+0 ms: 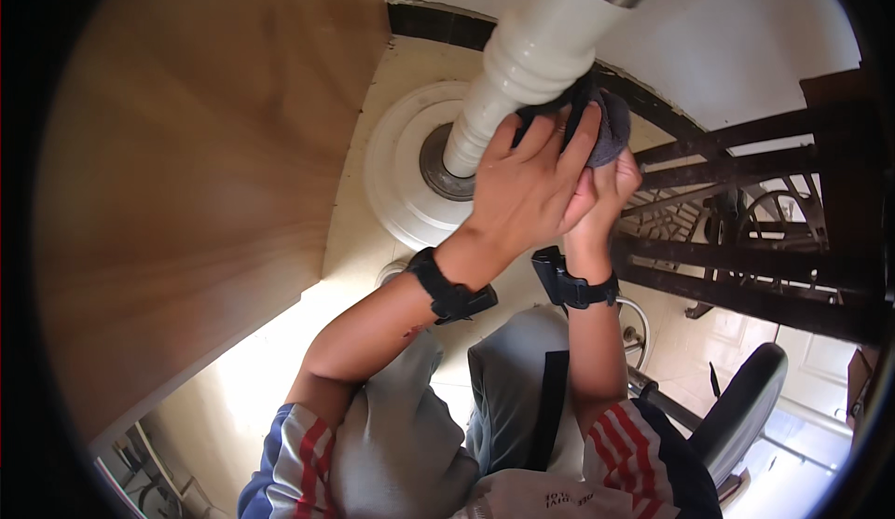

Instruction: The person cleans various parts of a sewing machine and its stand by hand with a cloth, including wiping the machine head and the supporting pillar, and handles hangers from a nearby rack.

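Note:
A white glossy pedestal column (538, 51) with ringed mouldings slants up from a round white stepped base (398, 169) on the floor. My left hand (535, 169) lies against a dark grey cloth (610, 128) beside the column, its fingers spread over the cloth. Behind it, my right hand (612, 183) grips the cloth's lower edge with its fingertips. Part of the cloth is hidden by my left hand and the column. Both wrists wear black straps with small black boxes.
A large wooden panel (210, 134) stands close on the left. To the right is a dark slatted wooden frame (755, 253) with a metal wheel behind its bars. A padded black seat or rest (741, 407) is at lower right. White wall with dark skirting (444, 26) lies behind the column.

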A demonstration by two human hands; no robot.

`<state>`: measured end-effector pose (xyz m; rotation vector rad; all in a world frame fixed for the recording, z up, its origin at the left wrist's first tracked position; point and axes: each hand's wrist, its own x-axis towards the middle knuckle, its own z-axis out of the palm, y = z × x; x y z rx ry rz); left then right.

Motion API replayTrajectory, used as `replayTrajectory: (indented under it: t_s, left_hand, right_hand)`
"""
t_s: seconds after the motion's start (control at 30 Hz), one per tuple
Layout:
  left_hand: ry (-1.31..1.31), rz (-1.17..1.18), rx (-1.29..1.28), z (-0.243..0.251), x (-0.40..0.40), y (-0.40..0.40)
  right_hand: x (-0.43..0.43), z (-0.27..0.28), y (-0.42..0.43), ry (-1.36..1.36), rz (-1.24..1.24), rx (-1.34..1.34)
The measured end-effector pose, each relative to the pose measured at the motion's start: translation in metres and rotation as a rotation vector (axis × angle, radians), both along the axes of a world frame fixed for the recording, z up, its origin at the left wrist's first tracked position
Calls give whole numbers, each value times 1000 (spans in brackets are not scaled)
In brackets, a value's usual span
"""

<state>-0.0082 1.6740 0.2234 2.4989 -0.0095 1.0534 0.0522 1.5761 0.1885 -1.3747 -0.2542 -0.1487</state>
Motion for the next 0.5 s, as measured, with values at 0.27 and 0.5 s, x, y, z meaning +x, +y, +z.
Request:
replayTrajectory:
  t_s: [0.27,0.5]
  left_hand:
    - [12,-78,104,-47,-39,26]
    - [-98,-167,-318,-18,-35,48]
  right_hand:
    - [0,7,5,-110,-211,-8]
    - [-3,65,72,-295,-58,-13]
